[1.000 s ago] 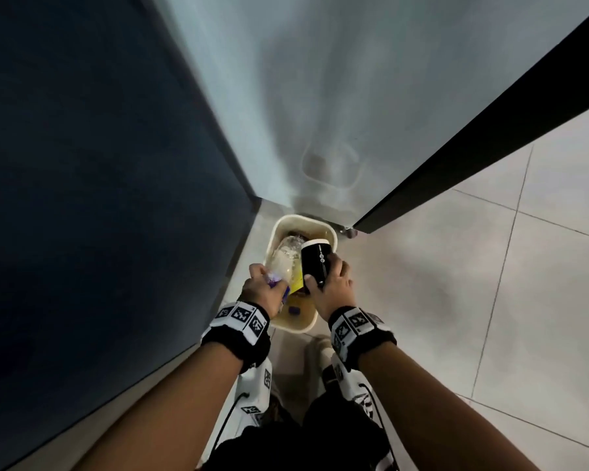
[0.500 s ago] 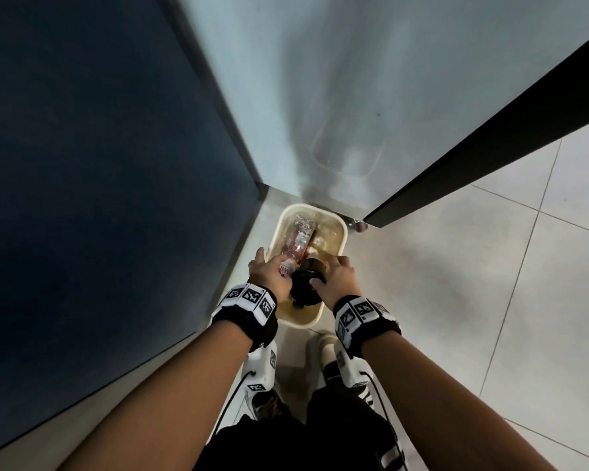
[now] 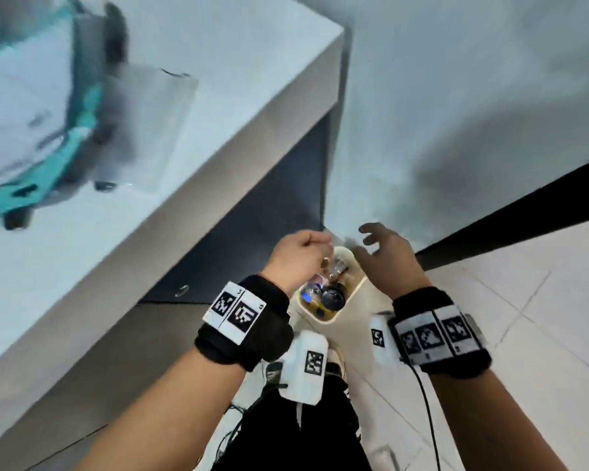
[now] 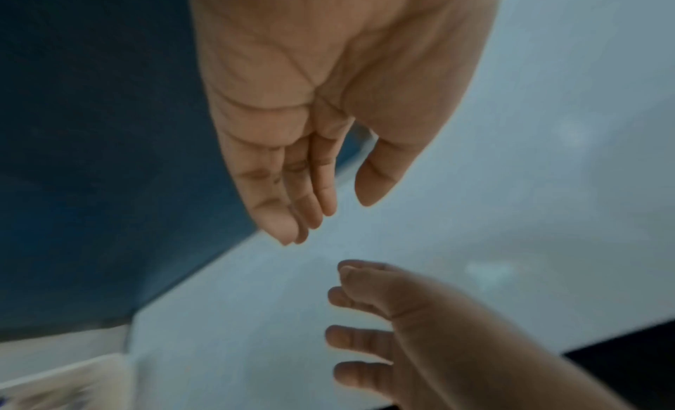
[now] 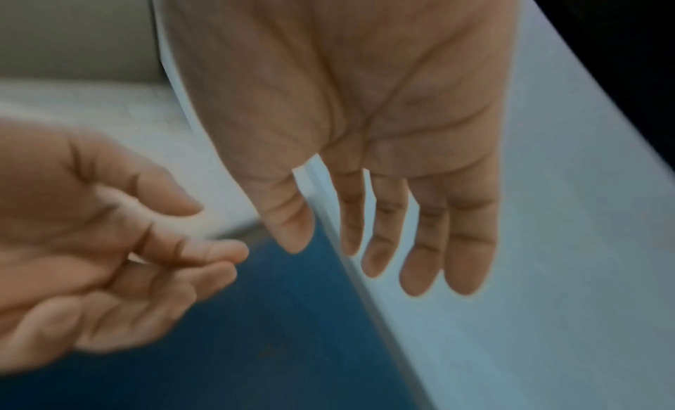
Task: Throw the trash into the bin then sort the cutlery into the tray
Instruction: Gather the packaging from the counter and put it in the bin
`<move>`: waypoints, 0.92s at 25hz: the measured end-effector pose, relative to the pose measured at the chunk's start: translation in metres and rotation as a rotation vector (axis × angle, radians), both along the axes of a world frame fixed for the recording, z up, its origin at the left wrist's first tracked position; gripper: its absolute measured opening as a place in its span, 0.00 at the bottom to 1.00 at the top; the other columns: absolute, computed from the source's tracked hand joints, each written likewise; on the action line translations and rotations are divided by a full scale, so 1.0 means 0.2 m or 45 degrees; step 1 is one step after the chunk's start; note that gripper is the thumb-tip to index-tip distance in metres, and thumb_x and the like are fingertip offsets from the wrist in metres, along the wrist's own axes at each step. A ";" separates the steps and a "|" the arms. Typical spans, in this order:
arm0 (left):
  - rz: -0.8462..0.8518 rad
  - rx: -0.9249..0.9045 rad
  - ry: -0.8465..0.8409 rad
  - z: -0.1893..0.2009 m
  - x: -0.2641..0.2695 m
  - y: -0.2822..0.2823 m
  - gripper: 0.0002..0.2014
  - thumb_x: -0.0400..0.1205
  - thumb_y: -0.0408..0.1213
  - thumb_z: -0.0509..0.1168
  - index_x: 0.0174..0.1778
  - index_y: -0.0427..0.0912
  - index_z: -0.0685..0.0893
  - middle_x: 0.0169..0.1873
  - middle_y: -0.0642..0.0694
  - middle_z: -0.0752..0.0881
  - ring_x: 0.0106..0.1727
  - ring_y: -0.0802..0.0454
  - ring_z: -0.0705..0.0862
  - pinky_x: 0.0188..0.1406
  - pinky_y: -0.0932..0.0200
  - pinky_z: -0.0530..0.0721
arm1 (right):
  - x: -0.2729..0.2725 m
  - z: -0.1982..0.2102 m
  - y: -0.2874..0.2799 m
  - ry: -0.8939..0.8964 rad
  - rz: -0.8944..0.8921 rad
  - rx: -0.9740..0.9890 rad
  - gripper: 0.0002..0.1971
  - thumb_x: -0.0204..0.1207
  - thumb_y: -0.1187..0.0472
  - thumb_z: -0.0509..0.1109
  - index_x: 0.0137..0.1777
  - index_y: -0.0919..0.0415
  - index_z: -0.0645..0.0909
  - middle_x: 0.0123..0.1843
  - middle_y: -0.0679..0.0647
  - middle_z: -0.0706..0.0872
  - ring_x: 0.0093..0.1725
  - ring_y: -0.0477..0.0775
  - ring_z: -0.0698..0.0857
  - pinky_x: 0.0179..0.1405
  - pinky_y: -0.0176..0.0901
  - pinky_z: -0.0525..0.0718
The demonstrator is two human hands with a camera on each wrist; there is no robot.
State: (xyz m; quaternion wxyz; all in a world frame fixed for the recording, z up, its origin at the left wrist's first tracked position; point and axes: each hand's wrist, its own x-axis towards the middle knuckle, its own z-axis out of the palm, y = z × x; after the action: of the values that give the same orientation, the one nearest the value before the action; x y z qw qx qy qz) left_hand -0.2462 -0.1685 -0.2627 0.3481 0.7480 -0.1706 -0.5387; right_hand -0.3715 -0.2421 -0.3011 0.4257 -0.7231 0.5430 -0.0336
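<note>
A cream bin [image 3: 357, 289] stands on the floor by the table's corner. Inside it lie a clear plastic bottle [image 3: 334, 270] and a black cup [image 3: 333, 297] among other trash. My left hand [image 3: 300, 253] hovers above the bin's left side, fingers loosely curled and holding nothing. To the right of the bin my right hand [image 3: 381, 249] is raised with its fingers spread, also empty. The left wrist view shows the left hand [image 4: 328, 214] relaxed and bare, and the right wrist view shows the right hand [image 5: 350, 243] with straight fingers. A blurred teal tray [image 3: 65, 158] sits on the table.
The white table [image 3: 225, 137] fills the upper left, its dark blue side panel [image 3: 259, 232] just left of the bin. A pale wall and a black skirting [image 3: 507, 229] run behind. Tiled floor [image 3: 524, 317] spreads to the right.
Both hands have let go of the bottle and the black cup, which now lie in the bin. The hands have risen, and the view has lifted to show the tabletop.
</note>
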 end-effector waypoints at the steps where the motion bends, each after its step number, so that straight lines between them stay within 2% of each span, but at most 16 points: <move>1: 0.069 -0.078 0.022 0.18 0.03 0.04 0.06 0.80 0.30 0.63 0.48 0.43 0.84 0.34 0.50 0.81 0.33 0.55 0.80 0.24 0.65 0.80 | 0.03 0.18 0.00 -0.054 0.014 -0.068 0.19 0.76 0.61 0.67 0.67 0.58 0.77 0.58 0.58 0.85 0.52 0.61 0.84 0.55 0.39 0.75; 3: 0.173 -0.221 -0.024 0.50 0.10 0.14 0.07 0.81 0.31 0.63 0.43 0.48 0.81 0.34 0.50 0.81 0.35 0.57 0.80 0.31 0.63 0.79 | 0.10 0.50 0.03 -0.205 0.063 -0.195 0.17 0.76 0.60 0.68 0.65 0.57 0.79 0.54 0.55 0.84 0.44 0.56 0.81 0.49 0.34 0.72; 6: 0.283 -0.357 -0.231 0.86 0.23 0.31 0.07 0.81 0.32 0.64 0.43 0.50 0.81 0.37 0.51 0.82 0.40 0.54 0.81 0.36 0.61 0.79 | 0.26 0.85 0.08 -0.388 0.234 -0.260 0.16 0.76 0.61 0.68 0.64 0.57 0.80 0.50 0.51 0.82 0.41 0.53 0.80 0.45 0.34 0.74; 8: 0.389 -0.380 -0.441 1.01 0.34 0.48 0.07 0.80 0.35 0.65 0.50 0.48 0.85 0.45 0.50 0.84 0.46 0.52 0.81 0.40 0.61 0.79 | 0.39 0.99 0.13 -0.436 0.359 -0.254 0.15 0.76 0.62 0.68 0.63 0.58 0.80 0.50 0.52 0.82 0.39 0.51 0.80 0.43 0.33 0.75; 9: 0.445 -0.342 -0.573 1.06 0.40 0.56 0.10 0.79 0.36 0.66 0.55 0.46 0.85 0.50 0.47 0.85 0.48 0.50 0.82 0.43 0.59 0.79 | 0.46 1.03 0.15 -0.446 0.400 -0.244 0.15 0.75 0.62 0.68 0.62 0.58 0.80 0.50 0.53 0.83 0.41 0.51 0.80 0.45 0.34 0.74; 11: 0.552 -0.188 -0.871 1.09 0.54 0.75 0.15 0.78 0.38 0.67 0.61 0.44 0.84 0.59 0.37 0.85 0.57 0.41 0.83 0.55 0.55 0.79 | 0.58 1.08 0.18 -0.438 0.458 -0.230 0.15 0.75 0.61 0.69 0.62 0.59 0.81 0.50 0.54 0.83 0.44 0.53 0.80 0.47 0.36 0.73; 12: 0.593 -0.096 -0.989 1.09 0.62 0.84 0.17 0.77 0.39 0.67 0.62 0.44 0.84 0.63 0.34 0.82 0.61 0.39 0.83 0.61 0.55 0.78 | 0.64 1.09 0.19 -0.418 0.480 -0.217 0.15 0.75 0.60 0.69 0.62 0.60 0.80 0.50 0.54 0.83 0.45 0.53 0.79 0.48 0.37 0.72; 14: 0.623 0.107 -1.114 1.05 0.78 1.02 0.21 0.75 0.41 0.67 0.65 0.44 0.82 0.68 0.34 0.74 0.63 0.35 0.82 0.69 0.51 0.78 | 0.76 1.09 0.21 -0.356 0.511 -0.184 0.18 0.76 0.59 0.69 0.65 0.62 0.79 0.55 0.58 0.83 0.50 0.55 0.80 0.52 0.39 0.74; 17: 0.590 0.388 -1.186 0.99 0.98 1.15 0.27 0.72 0.44 0.69 0.70 0.47 0.79 0.71 0.35 0.69 0.68 0.33 0.76 0.73 0.44 0.75 | 0.95 1.05 0.23 -0.167 0.494 -0.165 0.27 0.74 0.51 0.69 0.71 0.61 0.73 0.72 0.63 0.77 0.69 0.62 0.78 0.69 0.47 0.73; 20: 0.436 0.650 -1.142 0.97 1.11 1.20 0.37 0.69 0.46 0.73 0.76 0.55 0.70 0.79 0.37 0.62 0.76 0.31 0.67 0.75 0.37 0.70 | 1.11 1.03 0.27 0.020 0.399 -0.185 0.41 0.70 0.39 0.68 0.78 0.61 0.62 0.78 0.66 0.69 0.77 0.67 0.69 0.77 0.57 0.67; 21: 0.361 0.738 -1.097 0.96 1.15 1.21 0.40 0.68 0.47 0.74 0.77 0.55 0.67 0.80 0.37 0.61 0.77 0.31 0.67 0.75 0.36 0.70 | 1.16 1.02 0.28 0.067 0.386 -0.204 0.44 0.70 0.37 0.68 0.79 0.63 0.60 0.78 0.67 0.68 0.78 0.67 0.67 0.78 0.57 0.66; 22: 0.292 0.802 -1.057 0.95 1.17 1.22 0.41 0.67 0.47 0.75 0.78 0.53 0.67 0.79 0.37 0.64 0.75 0.33 0.71 0.74 0.38 0.73 | 1.20 1.02 0.29 0.106 0.375 -0.218 0.46 0.69 0.35 0.68 0.78 0.65 0.59 0.78 0.67 0.68 0.78 0.67 0.67 0.77 0.57 0.65; 23: 0.236 0.819 -1.017 0.94 1.19 1.23 0.40 0.67 0.46 0.75 0.77 0.49 0.69 0.75 0.37 0.71 0.71 0.36 0.77 0.71 0.41 0.77 | 1.22 1.01 0.29 0.131 0.348 -0.219 0.49 0.66 0.33 0.68 0.78 0.65 0.59 0.77 0.68 0.68 0.78 0.67 0.66 0.76 0.57 0.65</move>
State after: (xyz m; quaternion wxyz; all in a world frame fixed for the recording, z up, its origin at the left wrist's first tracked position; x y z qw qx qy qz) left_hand -0.0079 0.0782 -0.0749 0.0545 0.9763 -0.0491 -0.2036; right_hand -0.1270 -0.1839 -0.0991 0.3344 -0.8248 0.4557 0.0151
